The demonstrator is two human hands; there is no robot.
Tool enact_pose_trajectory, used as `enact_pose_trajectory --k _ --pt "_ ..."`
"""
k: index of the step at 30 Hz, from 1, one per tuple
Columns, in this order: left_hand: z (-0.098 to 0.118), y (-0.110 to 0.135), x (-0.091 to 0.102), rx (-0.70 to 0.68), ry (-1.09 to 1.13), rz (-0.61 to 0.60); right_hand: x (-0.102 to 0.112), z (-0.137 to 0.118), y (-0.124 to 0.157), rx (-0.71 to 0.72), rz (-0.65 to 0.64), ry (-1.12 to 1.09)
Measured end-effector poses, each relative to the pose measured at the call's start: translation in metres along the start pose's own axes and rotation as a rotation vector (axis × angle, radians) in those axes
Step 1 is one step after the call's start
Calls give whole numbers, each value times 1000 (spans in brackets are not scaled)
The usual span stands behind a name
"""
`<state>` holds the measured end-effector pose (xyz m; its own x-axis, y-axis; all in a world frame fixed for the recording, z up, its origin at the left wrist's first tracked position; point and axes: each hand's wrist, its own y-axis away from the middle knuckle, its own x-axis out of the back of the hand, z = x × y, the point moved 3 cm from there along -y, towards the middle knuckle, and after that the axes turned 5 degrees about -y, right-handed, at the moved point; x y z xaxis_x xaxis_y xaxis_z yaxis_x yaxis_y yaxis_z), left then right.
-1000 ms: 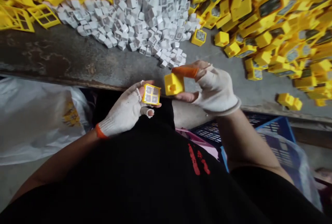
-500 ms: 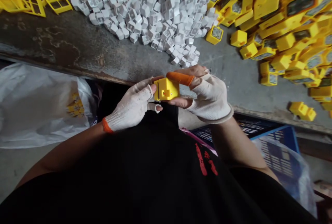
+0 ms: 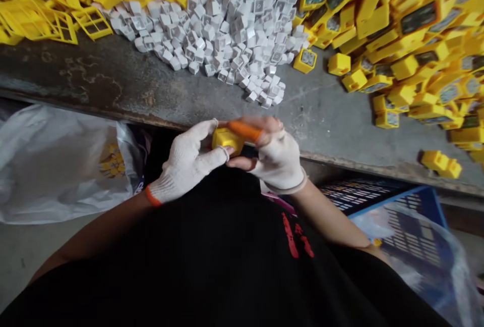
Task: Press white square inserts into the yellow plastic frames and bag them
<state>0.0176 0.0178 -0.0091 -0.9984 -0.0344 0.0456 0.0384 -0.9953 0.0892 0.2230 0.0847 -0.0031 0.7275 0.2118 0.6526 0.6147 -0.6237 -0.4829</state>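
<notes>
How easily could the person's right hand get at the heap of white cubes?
Fairly easily, it seems: only bare grey surface separates the right hand from the heap of white cubes, though it is pinching a yellow plastic block.

A yellow plastic cube (image 3: 227, 141) is finished smooth and faintly glossy. Against it, a white knitted cotton glove (image 3: 185, 163) is seen as rough, an orange rubber fingertip cover (image 3: 245, 131) as matt. Beyond the cube, a grey concrete ledge (image 3: 94, 64) is worn rough; white plastic cubes (image 3: 212, 39) appear matt.
</notes>
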Motion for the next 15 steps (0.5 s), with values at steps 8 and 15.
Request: enact_pose_trajectory --k 8,15 --pt "15 13 8 -413 -387 115 -5 0 -25 -390 -21 -721" --pt "9 5 19 -181 -190 138 -34 7 -25 -507 66 -982"
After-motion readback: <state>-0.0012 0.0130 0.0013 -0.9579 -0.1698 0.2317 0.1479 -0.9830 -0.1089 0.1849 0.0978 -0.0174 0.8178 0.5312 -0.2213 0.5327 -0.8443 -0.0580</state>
